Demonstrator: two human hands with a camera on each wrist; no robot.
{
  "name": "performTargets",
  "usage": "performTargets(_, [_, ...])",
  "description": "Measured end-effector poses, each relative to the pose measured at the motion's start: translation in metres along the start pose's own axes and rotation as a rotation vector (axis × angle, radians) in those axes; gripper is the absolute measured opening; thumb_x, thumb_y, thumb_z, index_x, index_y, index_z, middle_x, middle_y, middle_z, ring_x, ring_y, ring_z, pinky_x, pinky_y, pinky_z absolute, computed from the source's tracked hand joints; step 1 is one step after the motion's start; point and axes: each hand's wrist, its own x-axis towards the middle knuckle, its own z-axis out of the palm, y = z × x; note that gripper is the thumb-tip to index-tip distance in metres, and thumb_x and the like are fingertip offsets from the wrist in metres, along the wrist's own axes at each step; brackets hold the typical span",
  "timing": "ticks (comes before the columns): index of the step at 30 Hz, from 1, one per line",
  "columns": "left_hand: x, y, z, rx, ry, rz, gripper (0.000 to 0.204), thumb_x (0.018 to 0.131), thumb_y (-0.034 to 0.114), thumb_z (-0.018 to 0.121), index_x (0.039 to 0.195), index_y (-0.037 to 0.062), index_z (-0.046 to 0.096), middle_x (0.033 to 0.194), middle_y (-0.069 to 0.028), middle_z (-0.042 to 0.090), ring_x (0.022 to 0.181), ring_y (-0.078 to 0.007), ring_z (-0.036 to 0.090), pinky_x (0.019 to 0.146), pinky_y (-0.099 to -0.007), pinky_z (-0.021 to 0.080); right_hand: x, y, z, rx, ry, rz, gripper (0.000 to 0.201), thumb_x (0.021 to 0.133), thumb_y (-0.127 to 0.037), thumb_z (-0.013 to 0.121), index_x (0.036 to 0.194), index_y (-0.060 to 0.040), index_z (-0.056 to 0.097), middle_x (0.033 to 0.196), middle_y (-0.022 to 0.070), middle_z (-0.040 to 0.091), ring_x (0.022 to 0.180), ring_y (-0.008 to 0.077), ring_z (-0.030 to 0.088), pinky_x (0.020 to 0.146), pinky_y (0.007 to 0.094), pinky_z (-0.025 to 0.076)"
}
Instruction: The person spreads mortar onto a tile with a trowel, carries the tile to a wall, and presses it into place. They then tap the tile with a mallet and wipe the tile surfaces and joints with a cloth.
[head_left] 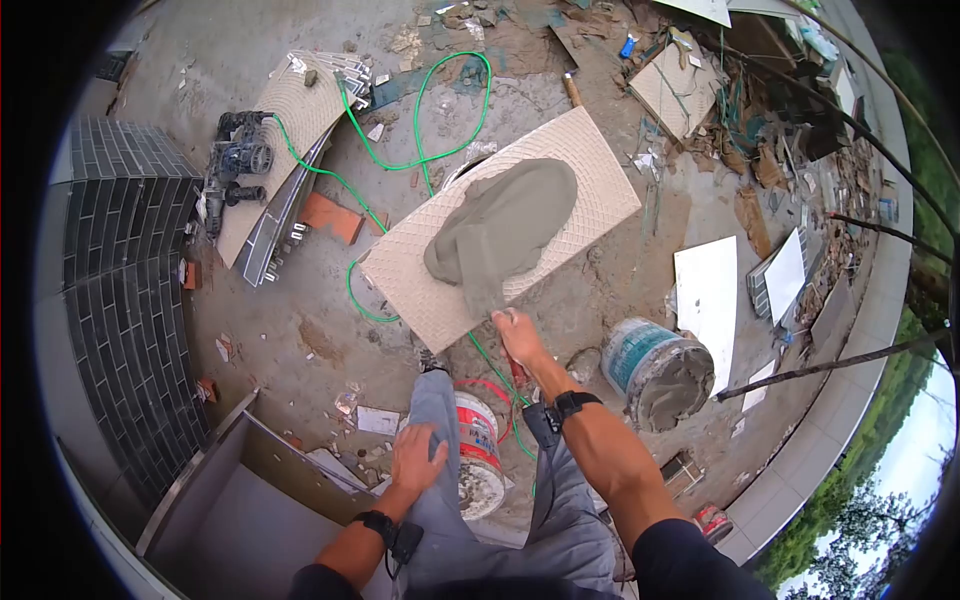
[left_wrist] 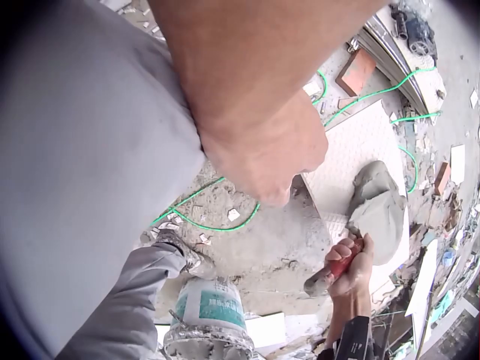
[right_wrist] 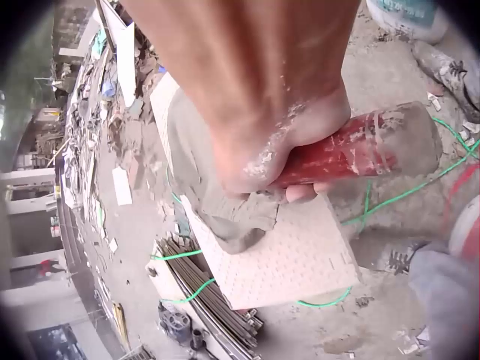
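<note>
A beige textured panel (head_left: 600, 180) lies with a thick patch of grey mortar (head_left: 530, 205) over its middle. The right hand (head_left: 520, 338) grips the red handle (right_wrist: 352, 154) of a trowel, whose mortar-coated blade (head_left: 482, 265) rests in the near part of the patch. In the left wrist view the right hand (left_wrist: 352, 274) has its fingers curled round that handle. The left hand (head_left: 418, 458) rests on the grey-trousered knee, fingers loosely bent, holding nothing; the left wrist view shows it (left_wrist: 262, 150) from the back.
A bucket of mortar (head_left: 640, 355) stands right of the panel, and a red-and-white bucket (head_left: 478, 440) between the legs. Green cord (head_left: 425, 160) winds across the ground. Stacked panels (head_left: 300, 110) with a power tool (head_left: 240, 160) lie left; broken boards and debris lie right.
</note>
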Motion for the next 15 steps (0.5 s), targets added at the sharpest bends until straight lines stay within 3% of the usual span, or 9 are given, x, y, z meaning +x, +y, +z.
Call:
performTargets(1, [0.0,0.002,-0.001,0.007,0.016,0.001,0.039,0.086,0.024,0.067,0.117,0.003,0.06,0.113,-0.0187,0.063,0.109,-0.0392,0.056,0.098,-0.0482,0.043,-0.009,0.015,0.001,0.008,0.006,-0.006,0.052,0.098,-0.037,0.056,0.124,0.0082,0.054,0.061,0.0105,0.06,0.05,0.0196,0.06,0.048,0.0361,0.047])
performTargets(3, [0.007,0.002,-0.006,0.029,0.04,0.009,0.038,0.086,0.022,0.067,0.117,0.0022,0.06,0.111,-0.0195,0.063,0.107,-0.0399,0.057,0.097,-0.0485,0.044,-0.013,0.028,0.002,-0.943,0.015,-0.374,0.042,0.095,-0.038,0.059,0.11,0.0013,0.056,0.08,0.0219,0.07,0.074,0.0341,0.072,0.065,0.0461,0.056])
performTargets(5, [0.004,-0.002,-0.006,0.048,0.03,-0.03,0.038,0.085,0.023,0.067,0.116,0.0025,0.06,0.115,-0.0184,0.063,0.111,-0.0387,0.056,0.099,-0.0483,0.042,-0.015,-0.028,-0.057,-1.229,-0.124,-0.308,0.038,0.095,-0.038,0.059,0.108,-0.0024,0.054,0.093,0.0249,0.071,0.087,0.0403,0.071,0.074,0.0495,0.057])
performTargets(8, [0.005,-0.015,-0.01,0.021,0.005,-0.056,0.037,0.085,0.021,0.068,0.116,0.0024,0.06,0.115,-0.0184,0.063,0.111,-0.0384,0.056,0.099,-0.0476,0.042,0.014,-0.056,-0.154,-1.345,0.173,-0.338,0.036,0.096,-0.039,0.058,0.101,-0.0042,0.051,0.089,0.0203,0.072,0.082,0.0389,0.071,0.068,0.0498,0.057])
performTargets(10, [0.004,-0.02,-0.008,0.0,-0.003,-0.057,0.037,0.085,0.02,0.068,0.116,0.0025,0.06,0.115,-0.0182,0.063,0.112,-0.0381,0.055,0.1,-0.0473,0.042,0.04,-0.056,-0.195,-1.168,0.447,-0.16,0.037,0.097,-0.038,0.057,0.103,-0.0019,0.054,0.089,0.0246,0.07,0.083,0.0401,0.07,0.064,0.0486,0.056])
performTargets(11, [0.003,-0.024,-0.01,-0.009,0.007,-0.064,0.037,0.085,0.019,0.068,0.116,0.0026,0.06,0.115,-0.0181,0.063,0.113,-0.0377,0.055,0.1,-0.047,0.042,0.049,-0.038,-0.189,-1.163,0.451,-0.149,0.037,0.097,-0.038,0.057,0.103,-0.0019,0.054,0.089,0.0246,0.07,0.083,0.0401,0.07,0.064,0.0486,0.056])
performTargets(13, [-0.001,-0.024,-0.008,0.007,0.003,-0.074,0.037,0.084,0.02,0.068,0.116,0.0027,0.06,0.114,-0.0178,0.063,0.113,-0.0375,0.055,0.1,-0.047,0.042,0.068,0.006,-0.162,-0.407,0.454,-0.152,0.04,0.098,-0.037,0.057,0.108,0.0018,0.058,0.082,0.0231,0.069,0.069,0.0351,0.07,0.059,0.0453,0.055])
performTargets(14, [0.003,-0.02,-0.004,0.022,0.016,-0.071,0.037,0.084,0.02,0.068,0.116,0.0028,0.061,0.114,-0.0175,0.063,0.113,-0.0372,0.055,0.1,-0.0469,0.041,0.028,-0.018,-0.116,0.011,0.316,-0.011,0.043,0.098,-0.035,0.056,0.113,0.0053,0.059,0.076,0.0184,0.065,0.058,0.0245,0.064,0.055,0.0417,0.053])
performTargets(15, [0.006,-0.016,0.0,0.021,0.02,-0.063,0.037,0.084,0.02,0.068,0.116,0.0028,0.061,0.114,-0.0175,0.063,0.113,-0.0372,0.055,0.1,-0.0469,0.041,0.015,-0.002,-0.08,0.063,0.243,0.014,0.046,0.098,-0.037,0.057,0.114,0.0062,0.058,0.076,0.0137,0.062,0.056,0.0171,0.057,0.051,0.0401,0.051])
